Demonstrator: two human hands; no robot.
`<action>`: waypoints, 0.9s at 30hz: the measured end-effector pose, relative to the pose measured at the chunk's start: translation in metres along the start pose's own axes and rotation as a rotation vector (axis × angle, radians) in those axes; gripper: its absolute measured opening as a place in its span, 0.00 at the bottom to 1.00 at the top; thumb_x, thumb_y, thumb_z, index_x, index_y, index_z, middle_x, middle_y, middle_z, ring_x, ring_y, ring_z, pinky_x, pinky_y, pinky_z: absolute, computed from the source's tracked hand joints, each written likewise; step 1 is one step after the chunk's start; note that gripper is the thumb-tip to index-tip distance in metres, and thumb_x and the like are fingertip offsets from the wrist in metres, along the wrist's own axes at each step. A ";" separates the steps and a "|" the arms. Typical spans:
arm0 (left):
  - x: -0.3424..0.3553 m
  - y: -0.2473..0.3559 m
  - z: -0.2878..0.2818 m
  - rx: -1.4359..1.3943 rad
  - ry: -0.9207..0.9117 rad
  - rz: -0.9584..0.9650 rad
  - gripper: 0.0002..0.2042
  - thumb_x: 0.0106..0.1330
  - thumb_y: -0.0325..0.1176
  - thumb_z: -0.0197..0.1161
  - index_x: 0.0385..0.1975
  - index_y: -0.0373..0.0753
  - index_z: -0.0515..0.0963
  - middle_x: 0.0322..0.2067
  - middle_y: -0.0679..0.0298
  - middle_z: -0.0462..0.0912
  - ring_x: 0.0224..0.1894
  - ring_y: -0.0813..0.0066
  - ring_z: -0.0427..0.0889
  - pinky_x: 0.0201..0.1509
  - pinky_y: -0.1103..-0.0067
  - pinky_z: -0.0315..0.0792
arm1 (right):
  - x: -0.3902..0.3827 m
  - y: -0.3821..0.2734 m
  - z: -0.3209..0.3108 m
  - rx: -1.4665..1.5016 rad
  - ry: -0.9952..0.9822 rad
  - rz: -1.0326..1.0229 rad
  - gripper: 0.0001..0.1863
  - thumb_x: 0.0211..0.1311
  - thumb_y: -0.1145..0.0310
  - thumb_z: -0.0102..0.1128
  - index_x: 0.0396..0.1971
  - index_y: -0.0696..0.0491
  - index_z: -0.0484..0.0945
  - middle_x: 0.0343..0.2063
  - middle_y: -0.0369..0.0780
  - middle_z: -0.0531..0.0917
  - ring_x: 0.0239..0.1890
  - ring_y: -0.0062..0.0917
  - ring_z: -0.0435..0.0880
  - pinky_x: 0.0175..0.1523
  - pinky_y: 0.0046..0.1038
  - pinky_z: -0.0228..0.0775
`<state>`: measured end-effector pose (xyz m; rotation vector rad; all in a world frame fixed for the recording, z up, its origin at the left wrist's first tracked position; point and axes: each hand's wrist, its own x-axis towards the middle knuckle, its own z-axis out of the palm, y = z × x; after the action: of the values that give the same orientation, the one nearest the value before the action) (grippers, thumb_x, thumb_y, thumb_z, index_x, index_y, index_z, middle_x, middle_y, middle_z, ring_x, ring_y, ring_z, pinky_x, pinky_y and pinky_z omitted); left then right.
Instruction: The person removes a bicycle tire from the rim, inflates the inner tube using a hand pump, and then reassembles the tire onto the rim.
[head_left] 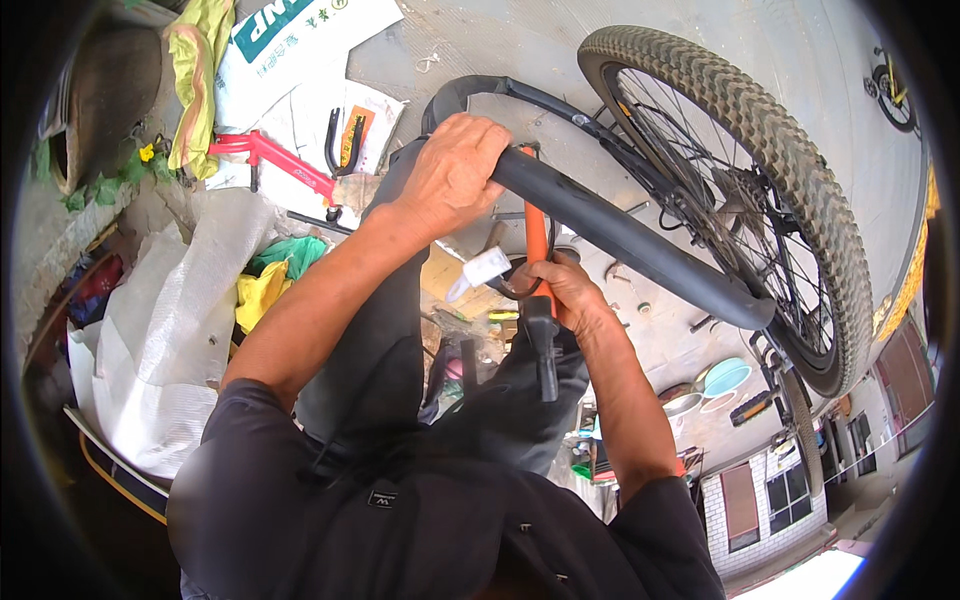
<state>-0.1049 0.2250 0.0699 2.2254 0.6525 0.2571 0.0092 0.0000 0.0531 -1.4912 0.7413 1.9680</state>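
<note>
My left hand (460, 165) is wrapped around the end of a thick black bicycle frame tube (640, 235). The frame slants down to the right, joined to a large knobby-tyred wheel (770, 130). Just below the tube, my right hand (568, 288) closes on an orange tube-like piece (536, 232) with a black lower end (541, 340); its exact kind is unclear. The upper end of the orange piece sits against or behind the frame. A small white tag or packet (482, 272) and a dark looped cable hang beside my right fingers.
On the left lie a pink-red frame piece (290, 172), a black fork-shaped part (343, 142), white plastic wrap (190, 330) and a yellow sack (195, 85). Small tools and parts litter the floor between my legs. Light-blue and pale basins (725, 376) stand at lower right.
</note>
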 end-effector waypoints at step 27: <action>0.140 -0.031 -0.047 -0.019 -0.377 0.119 0.17 0.51 0.26 0.64 0.42 0.35 0.72 0.41 0.52 0.77 0.47 0.48 0.76 0.52 0.63 0.70 | -0.068 -0.042 0.038 0.502 0.037 -0.097 0.14 0.61 0.65 0.55 0.41 0.60 0.72 0.29 0.48 0.80 0.22 0.31 0.78 0.17 0.28 0.70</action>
<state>-0.0157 0.3462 0.0749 2.2150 0.3126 -0.0969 0.0296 0.0488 0.1240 -1.2315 1.0638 1.5349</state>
